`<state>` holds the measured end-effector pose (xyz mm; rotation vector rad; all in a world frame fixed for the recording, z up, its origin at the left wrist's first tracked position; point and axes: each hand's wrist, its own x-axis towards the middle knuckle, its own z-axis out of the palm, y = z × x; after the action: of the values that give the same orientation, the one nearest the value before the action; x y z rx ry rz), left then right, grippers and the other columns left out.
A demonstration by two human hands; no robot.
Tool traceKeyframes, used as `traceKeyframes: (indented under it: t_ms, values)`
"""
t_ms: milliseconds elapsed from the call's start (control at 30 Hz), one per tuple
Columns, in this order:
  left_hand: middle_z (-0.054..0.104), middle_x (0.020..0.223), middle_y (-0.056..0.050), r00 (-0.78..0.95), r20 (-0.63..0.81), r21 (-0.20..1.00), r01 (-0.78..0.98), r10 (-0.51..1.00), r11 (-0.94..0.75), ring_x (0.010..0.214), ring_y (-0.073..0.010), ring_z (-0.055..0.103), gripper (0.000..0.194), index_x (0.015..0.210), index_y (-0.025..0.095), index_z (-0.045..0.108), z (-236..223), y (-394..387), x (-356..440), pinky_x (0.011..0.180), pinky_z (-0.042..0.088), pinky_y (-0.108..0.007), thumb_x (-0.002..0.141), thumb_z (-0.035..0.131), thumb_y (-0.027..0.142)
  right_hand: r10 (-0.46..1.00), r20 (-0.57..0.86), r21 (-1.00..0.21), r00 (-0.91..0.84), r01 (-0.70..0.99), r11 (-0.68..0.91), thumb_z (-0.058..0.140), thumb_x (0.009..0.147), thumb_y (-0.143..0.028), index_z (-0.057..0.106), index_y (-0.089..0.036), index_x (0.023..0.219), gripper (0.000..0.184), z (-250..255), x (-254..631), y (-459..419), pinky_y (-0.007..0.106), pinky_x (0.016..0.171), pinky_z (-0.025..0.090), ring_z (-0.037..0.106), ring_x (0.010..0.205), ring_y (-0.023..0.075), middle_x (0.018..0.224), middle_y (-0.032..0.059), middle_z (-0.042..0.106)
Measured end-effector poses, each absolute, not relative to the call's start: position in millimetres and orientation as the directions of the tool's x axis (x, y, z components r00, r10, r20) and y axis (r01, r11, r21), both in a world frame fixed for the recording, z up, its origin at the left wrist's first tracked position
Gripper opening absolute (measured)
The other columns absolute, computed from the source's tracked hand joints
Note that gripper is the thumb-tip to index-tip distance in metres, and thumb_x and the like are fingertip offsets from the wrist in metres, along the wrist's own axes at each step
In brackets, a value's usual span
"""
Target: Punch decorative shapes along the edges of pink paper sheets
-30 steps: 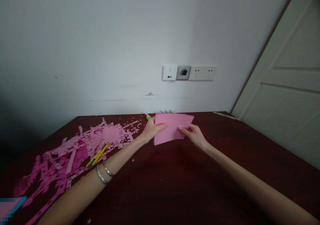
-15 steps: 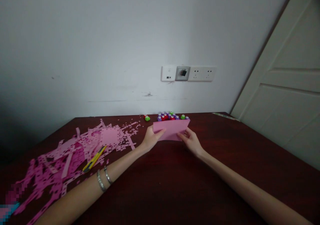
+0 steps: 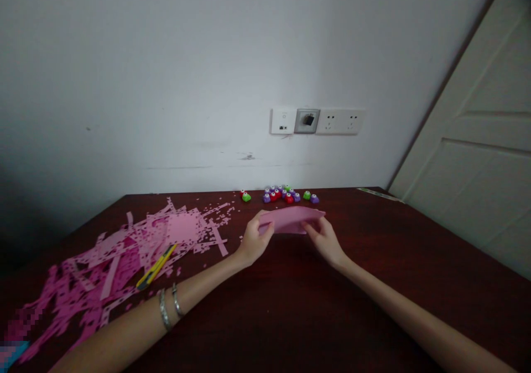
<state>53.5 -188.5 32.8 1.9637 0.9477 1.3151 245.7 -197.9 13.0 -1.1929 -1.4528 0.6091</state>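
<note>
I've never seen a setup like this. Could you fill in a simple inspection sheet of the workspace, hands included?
Surface: dark reddish-brown table.
Job's things: pink paper, bowed, held above the table; number of sheets cannot be told.
Clutter: pink scraps heaped on the left, with a yellow cutter among them; small red, green and purple pieces near the wall.
Hands: left hand and right hand each grip one end of the paper.
Cables: nothing seen.
Surroundings: pale wall with sockets; white panelled door on the right.

Both hands (image 3: 253, 241) (image 3: 326, 241) in pinch grip
</note>
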Motion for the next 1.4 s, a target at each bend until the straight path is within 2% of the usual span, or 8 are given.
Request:
traceKeyframes:
  t_ms: [133, 267, 500, 667, 867, 1000, 1133, 1400]
  values:
    - [0.055, 0.094, -0.006, 0.261, 0.589, 0.719, 0.264, 0.765, -0.643, 0.089, -0.0159, 0.052, 0.016, 0.092, 0.018, 0.051, 35, -196, 60, 0.081, 0.042, -0.028, 0.084, 0.039, 0.025, 0.872, 0.461, -0.836, 0.165, 0.412, 0.364, 0.047, 0.078, -0.037, 0.052, -0.017, 0.096, 0.028, 17, 245, -198, 0.037, 0.077, 0.044, 0.056, 0.083, 0.0220, 0.094, 0.0089, 0.061]
    - [0.053, 0.093, -0.006, 0.252, 0.654, 0.669, 0.247, 0.714, -0.700, 0.090, -0.0154, 0.051, 0.015, 0.091, 0.018, 0.050, 33, -198, 63, 0.081, 0.041, -0.028, 0.084, 0.037, 0.022, 0.861, 0.477, -0.834, 0.177, 0.401, 0.380, 0.047, 0.078, -0.039, 0.052, -0.016, 0.094, 0.029, 15, 248, -199, 0.036, 0.077, 0.043, 0.055, 0.086, 0.0225, 0.096, 0.0101, 0.060]
    - [0.052, 0.093, -0.006, 0.278, 0.652, 0.651, 0.271, 0.705, -0.709, 0.091, -0.0161, 0.049, 0.016, 0.092, 0.019, 0.050, 29, -199, 65, 0.083, 0.040, -0.029, 0.083, 0.037, 0.018, 0.874, 0.444, -0.868, 0.197, 0.335, 0.366, 0.049, 0.076, -0.036, 0.050, -0.017, 0.087, 0.022, 18, 247, -202, 0.033, 0.073, 0.045, 0.056, 0.082, 0.0211, 0.092, 0.0088, 0.059]
    - [0.051, 0.094, -0.005, 0.293, 0.682, 0.634, 0.222, 0.670, -0.741, 0.092, -0.0157, 0.049, 0.016, 0.095, 0.019, 0.050, 32, -199, 63, 0.084, 0.039, -0.029, 0.084, 0.037, 0.019, 0.855, 0.491, -0.840, 0.166, 0.351, 0.414, 0.050, 0.076, -0.033, 0.049, -0.018, 0.091, 0.021, 23, 252, -201, 0.035, 0.078, 0.044, 0.055, 0.086, 0.0210, 0.093, 0.0075, 0.059]
    - [0.052, 0.093, -0.005, 0.266, 0.546, 0.777, 0.192, 0.794, -0.599, 0.092, -0.0162, 0.050, 0.016, 0.097, 0.016, 0.047, 15, -193, 60, 0.085, 0.038, -0.030, 0.085, 0.038, 0.023, 0.913, 0.402, -0.880, 0.076, 0.309, 0.362, 0.051, 0.073, -0.026, 0.048, -0.018, 0.102, 0.030, -4, 258, -199, 0.036, 0.085, 0.041, 0.055, 0.092, 0.0208, 0.101, 0.0063, 0.059]
    - [0.054, 0.101, -0.005, 0.197, 0.450, 0.876, 0.092, 0.871, -0.473, 0.097, -0.0159, 0.050, 0.020, 0.104, 0.018, 0.042, 5, -191, 62, 0.089, 0.036, -0.030, 0.085, 0.038, 0.024, 0.918, 0.390, -0.884, 0.073, 0.307, 0.352, 0.048, 0.075, -0.024, 0.046, -0.019, 0.108, 0.033, -13, 260, -197, 0.036, 0.091, 0.037, 0.052, 0.099, 0.0204, 0.108, 0.0062, 0.056]
    - [0.054, 0.105, -0.005, 0.178, 0.417, 0.904, 0.024, 0.891, -0.428, 0.101, -0.0155, 0.048, 0.024, 0.108, 0.018, 0.041, 4, -191, 64, 0.092, 0.034, -0.030, 0.085, 0.037, 0.023, 0.915, 0.400, -0.874, 0.053, 0.321, 0.364, 0.045, 0.079, -0.026, 0.045, -0.020, 0.109, 0.031, -10, 262, -198, 0.036, 0.089, 0.038, 0.052, 0.096, 0.0195, 0.104, 0.0058, 0.055]
    - [0.055, 0.098, -0.004, 0.186, 0.378, 0.914, 0.079, 0.907, -0.397, 0.094, -0.0153, 0.050, 0.022, 0.103, 0.017, 0.042, 16, -187, 65, 0.090, 0.034, -0.030, 0.084, 0.037, 0.024, 0.906, 0.419, -0.855, 0.063, 0.362, 0.371, 0.045, 0.080, -0.034, 0.045, -0.020, 0.106, 0.029, -8, 261, -201, 0.033, 0.080, 0.042, 0.054, 0.086, 0.0191, 0.094, 0.0052, 0.057]
